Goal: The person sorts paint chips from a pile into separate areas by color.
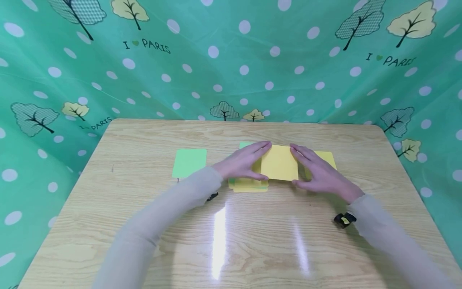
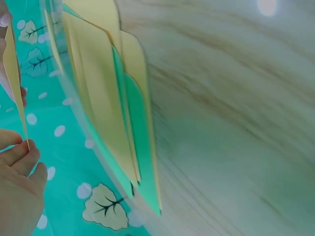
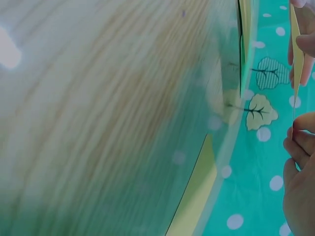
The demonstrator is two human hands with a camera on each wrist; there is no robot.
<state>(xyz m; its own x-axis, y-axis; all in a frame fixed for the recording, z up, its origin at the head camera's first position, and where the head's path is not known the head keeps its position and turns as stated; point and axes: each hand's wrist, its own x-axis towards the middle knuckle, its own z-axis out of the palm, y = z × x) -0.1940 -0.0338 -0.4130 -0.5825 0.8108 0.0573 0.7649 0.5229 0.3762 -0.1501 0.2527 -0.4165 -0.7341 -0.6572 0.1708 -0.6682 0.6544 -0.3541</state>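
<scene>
Both hands hold one square yellow card point(image 1: 279, 162) by its opposite side edges. My left hand point(image 1: 247, 161) has its fingertips at the far left corner and its thumb at the near left one. On the other edge, my right hand point(image 1: 319, 173) grips the card in the same way. Seen edge-on in the left wrist view, the held card point(image 2: 14, 73) is raised above the table. Below my left hand lies an uneven pile of yellow and green cards point(image 1: 250, 186), partly hidden by it. Another yellow card point(image 1: 327, 158) lies under my right hand, partly covered.
A lone green card point(image 1: 189, 163) lies left of the pile, near the left sleeve point(image 1: 173, 204). The wooden table point(image 1: 260, 241) reflects bright light strips in front. Behind it hangs a green dotted cloth point(image 1: 231, 52) with tree prints.
</scene>
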